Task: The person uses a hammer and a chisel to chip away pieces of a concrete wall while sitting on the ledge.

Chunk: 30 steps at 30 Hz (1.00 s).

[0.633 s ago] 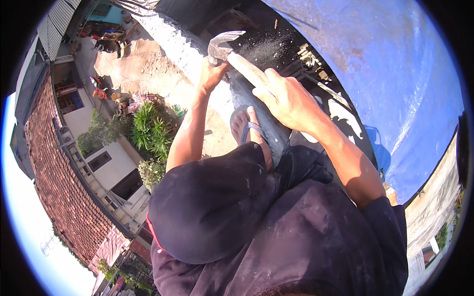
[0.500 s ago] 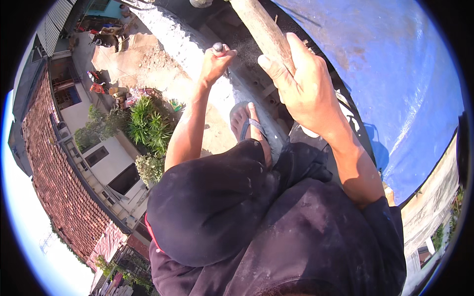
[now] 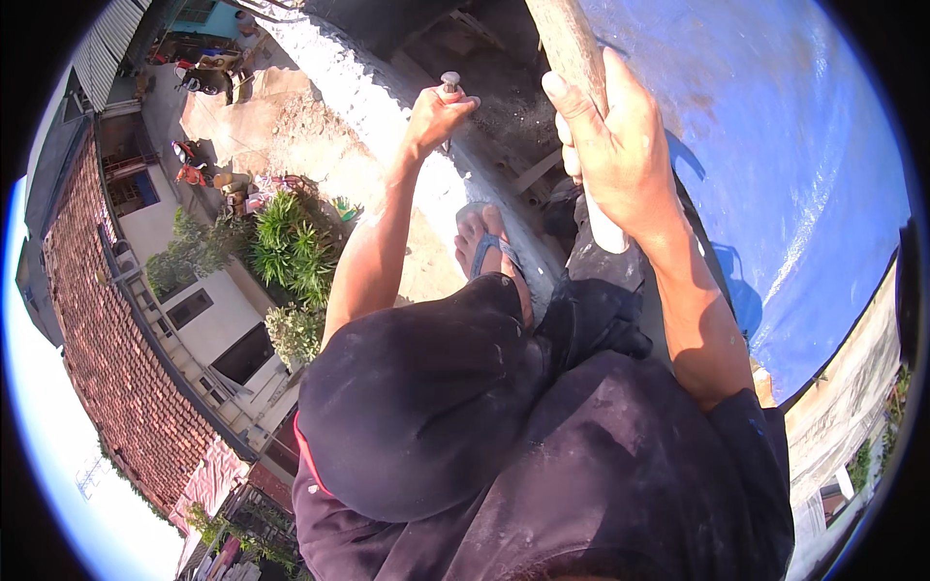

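My left hand (image 3: 438,118) is a fist around a metal chisel (image 3: 450,81), whose blunt top sticks out above the thumb. Below the fist a bit of its shaft shows against the rough white wall top (image 3: 383,111); its tip I cannot make out. A thick wooden handle, that of a hammer (image 3: 570,44), is gripped in my right hand (image 3: 625,145). The handle runs up past the top edge, so the hammer's head is out of view, and its pale lower end shows below the hand. My right hand is higher and to the right of the chisel.
My foot in a flip-flop (image 3: 489,242) stands on the narrow wall. Left of it, far below, lie a yard (image 3: 242,116), green plants (image 3: 295,242) and a tiled-roof house (image 3: 126,320). A dark recess (image 3: 475,58) and a blue tarp (image 3: 775,145) are on the right.
My right hand has moved right and slightly up with the hammer, whose head has gone out of view. My left hand has shifted a little right with the chisel.
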Each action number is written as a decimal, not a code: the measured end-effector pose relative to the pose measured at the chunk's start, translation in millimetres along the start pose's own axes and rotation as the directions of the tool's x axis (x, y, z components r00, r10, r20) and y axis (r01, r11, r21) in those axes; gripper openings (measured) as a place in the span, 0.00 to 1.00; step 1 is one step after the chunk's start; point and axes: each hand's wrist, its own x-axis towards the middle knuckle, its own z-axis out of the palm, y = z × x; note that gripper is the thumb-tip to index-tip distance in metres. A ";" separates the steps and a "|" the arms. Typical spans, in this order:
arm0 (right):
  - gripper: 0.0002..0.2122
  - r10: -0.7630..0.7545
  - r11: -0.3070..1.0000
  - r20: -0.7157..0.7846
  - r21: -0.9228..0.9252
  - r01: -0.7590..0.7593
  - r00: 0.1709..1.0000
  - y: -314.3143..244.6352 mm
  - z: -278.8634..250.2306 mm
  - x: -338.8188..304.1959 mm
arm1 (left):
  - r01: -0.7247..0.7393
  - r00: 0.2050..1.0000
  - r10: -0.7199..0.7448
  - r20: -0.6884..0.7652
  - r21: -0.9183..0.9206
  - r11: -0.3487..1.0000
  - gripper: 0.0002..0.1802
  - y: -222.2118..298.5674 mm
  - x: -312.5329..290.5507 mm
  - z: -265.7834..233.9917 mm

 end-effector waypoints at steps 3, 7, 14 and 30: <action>0.19 -0.013 0.993 -0.175 0.116 0.033 0.985 5.2 11.2 7.4 | -0.001 1.000 0.001 0.024 0.005 1.000 0.17 8.5 2.4 13.3; 0.18 0.066 0.975 0.147 -0.219 -0.033 0.987 55.6 24.6 -9.3 | 0.010 1.000 -0.010 -0.004 0.015 1.000 0.16 2.2 -3.2 7.2; 0.19 0.059 0.997 0.041 0.040 -0.060 0.997 -6.3 -3.4 -4.4 | 0.020 0.998 -0.021 -0.067 -0.024 1.000 0.14 1.0 -19.2 3.3; 0.15 -0.119 0.988 -0.042 0.093 0.123 0.992 -16.0 9.3 -17.2 | -0.035 0.994 0.032 -0.107 -0.024 0.999 0.13 -4.3 -24.8 -1.6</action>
